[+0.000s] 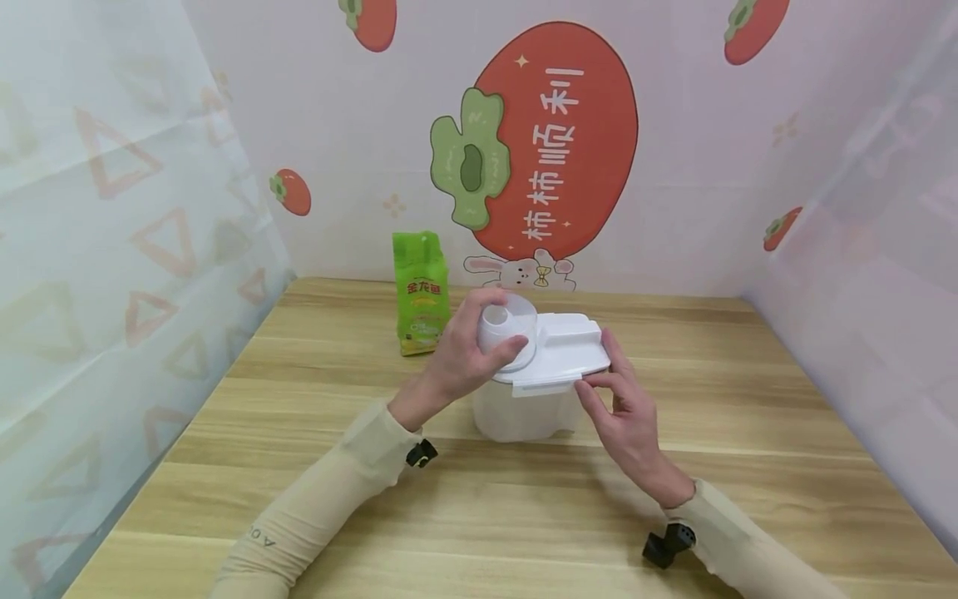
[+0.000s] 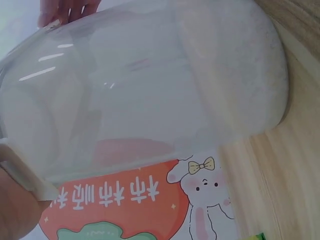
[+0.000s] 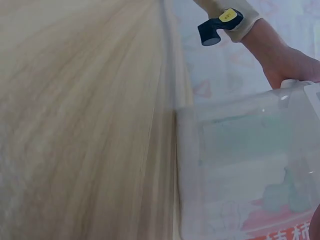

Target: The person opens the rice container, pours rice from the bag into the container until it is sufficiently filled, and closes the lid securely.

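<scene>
A translucent plastic storage container [image 1: 516, 418] with a white lid [image 1: 572, 359] stands on the table. In the left wrist view a whitish layer fills the bottom of the container [image 2: 245, 75]. My left hand [image 1: 467, 351] grips the round cap [image 1: 521, 320] at the lid's left end, thumb in front and fingers behind. At the lid's right end, my right hand [image 1: 629, 416] pinches the edge, its thumb by the front flap [image 1: 546, 387]. Through the clear wall, the right wrist view shows the wall print; only a sliver of the right hand appears there.
Behind my left hand stands an upright green bag [image 1: 421, 287] with printed lettering. The wooden table [image 1: 464, 516] ends at a backdrop [image 1: 674, 166] printed with persimmons and a rabbit, with hanging sheets on both sides. Each wrist wears a small black camera [image 1: 669, 545].
</scene>
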